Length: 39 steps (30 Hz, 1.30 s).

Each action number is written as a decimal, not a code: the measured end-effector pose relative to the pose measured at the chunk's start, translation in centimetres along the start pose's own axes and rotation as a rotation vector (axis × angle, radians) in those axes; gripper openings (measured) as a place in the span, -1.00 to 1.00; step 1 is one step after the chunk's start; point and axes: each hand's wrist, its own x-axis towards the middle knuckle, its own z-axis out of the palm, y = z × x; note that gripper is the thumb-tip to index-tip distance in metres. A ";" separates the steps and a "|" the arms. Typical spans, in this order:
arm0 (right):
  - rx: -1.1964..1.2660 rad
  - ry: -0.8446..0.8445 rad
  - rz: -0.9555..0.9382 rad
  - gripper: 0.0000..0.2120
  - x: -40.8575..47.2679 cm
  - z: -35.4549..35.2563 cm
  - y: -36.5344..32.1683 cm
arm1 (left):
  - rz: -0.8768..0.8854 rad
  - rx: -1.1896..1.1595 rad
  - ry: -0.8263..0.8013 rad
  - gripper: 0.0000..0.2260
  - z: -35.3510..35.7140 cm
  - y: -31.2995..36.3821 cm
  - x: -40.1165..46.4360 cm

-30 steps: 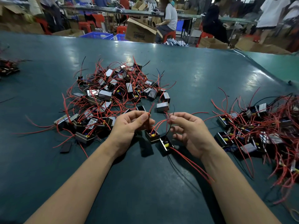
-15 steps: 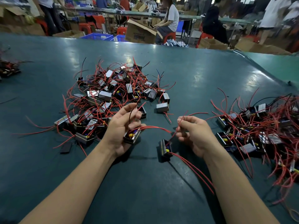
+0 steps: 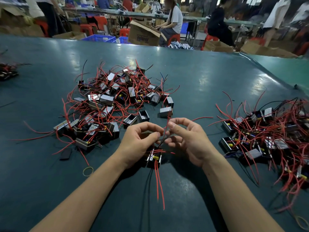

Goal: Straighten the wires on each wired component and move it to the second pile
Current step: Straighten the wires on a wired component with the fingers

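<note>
Your left hand (image 3: 139, 141) and right hand (image 3: 187, 139) are both curling their fingers, pinching the red wires (image 3: 165, 129) between them. The wired component (image 3: 154, 157) is lying on the tabletop (image 3: 200, 77) just below your hands, between your wrists.

Both hands have closed together, left hand (image 3: 138, 141) and right hand (image 3: 187, 139) now pinching one component's (image 3: 154, 157) wires.

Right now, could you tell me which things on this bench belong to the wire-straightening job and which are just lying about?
Job:
- wired component between the hands
- red wire pinched by left hand and right hand
- left pile
- right pile

Lying about:
- rubber band
- flat black piece
- cardboard box beyond the table
- blue crates
</note>
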 end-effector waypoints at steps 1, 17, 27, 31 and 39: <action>0.002 0.014 -0.013 -0.70 0.0 0.0 0.0 | 0.022 0.022 -0.005 -0.88 0.1 0.1 -0.1; 0.018 -0.067 0.027 -0.75 0.0 0.2 0.0 | 0.011 0.171 0.145 -0.87 0.7 0.0 0.1; 0.018 -0.021 -0.039 -0.72 0.0 0.9 0.9 | 0.391 0.512 0.197 -0.91 0.6 0.0 -0.2; -0.150 0.057 -0.118 -0.76 -0.1 1.1 0.7 | 0.332 0.447 0.153 -0.91 0.5 -0.1 -0.4; 0.030 0.006 -0.069 -0.82 -0.3 0.7 0.2 | 0.132 0.195 0.010 -0.95 0.6 -0.2 -0.1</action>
